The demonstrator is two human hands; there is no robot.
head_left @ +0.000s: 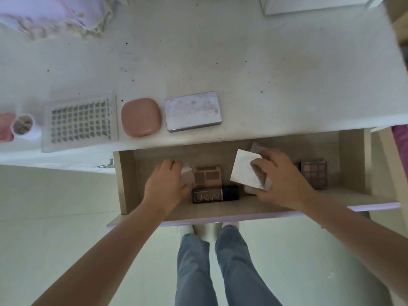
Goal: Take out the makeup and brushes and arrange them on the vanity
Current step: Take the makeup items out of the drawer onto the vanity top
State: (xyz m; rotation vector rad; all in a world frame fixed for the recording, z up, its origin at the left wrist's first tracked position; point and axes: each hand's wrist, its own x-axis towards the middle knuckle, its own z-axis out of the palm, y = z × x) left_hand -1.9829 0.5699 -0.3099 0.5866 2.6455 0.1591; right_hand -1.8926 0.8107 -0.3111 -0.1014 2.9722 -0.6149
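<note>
White, speckled vanity top (220, 62) carries along its front edge a ridged clear organizer (80, 122), a marbled rectangular palette (193, 111) and a rounded pink compact (140, 117), while in the open wooden drawer (351, 151) below the right hand (280, 180) grips a white square compact (245, 171) and the left hand (167, 182) curls round a pale item (186, 175) beside an eyeshadow palette (207, 176).

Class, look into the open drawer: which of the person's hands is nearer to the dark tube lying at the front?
Left. The left hand lies right beside the dark tube's left end, gripping a pale item; the right hand is farther off to its right, holding a white square compact.
</note>
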